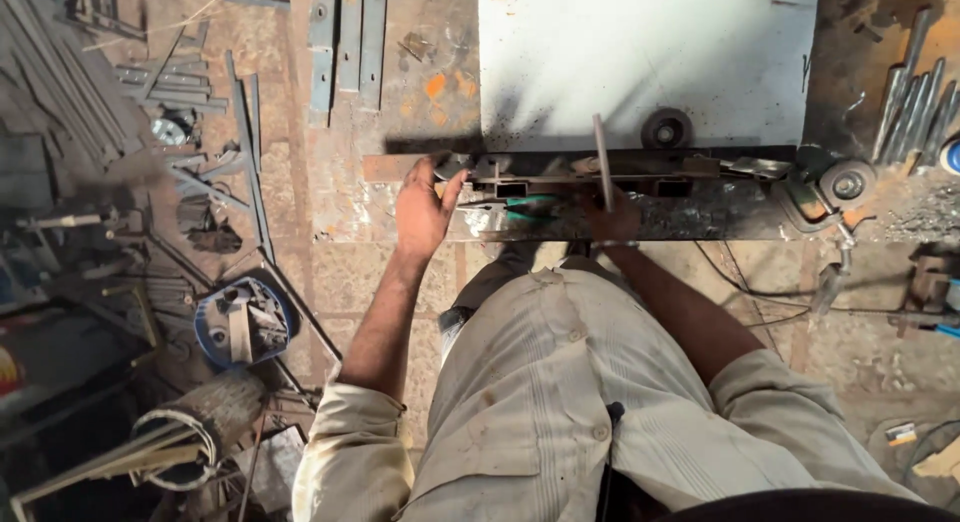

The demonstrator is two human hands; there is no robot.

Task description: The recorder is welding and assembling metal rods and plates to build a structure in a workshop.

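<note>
At twelve o'clock from the person lies a large white metal sheet (645,52), flat and smooth, with rust marks at its top edge. Just below it runs a long dark steel bar assembly (640,172), rough and scaled, with rectangular tube ends showing open mouths. The left hand (425,210) rests at its ten o'clock end, fingers spread and half open, the fingertips touching a round grey part there; it does not seem to grip anything firmly. The right hand (612,220) is closed around a thin flat metal strip (602,162) that stands nearly upright across the bar. A green-handled tool (525,207) lies between the two hands.

To do this step well, I judge that the left hand should press the bar steady while the right keeps the strip square to it, with no twisting.

At nine o'clock lie thin grey steel offcuts (170,82), and at seven o'clock a blue round container (240,322) with scraps. Small wheels (666,130) sit near the sheet edge.
</note>
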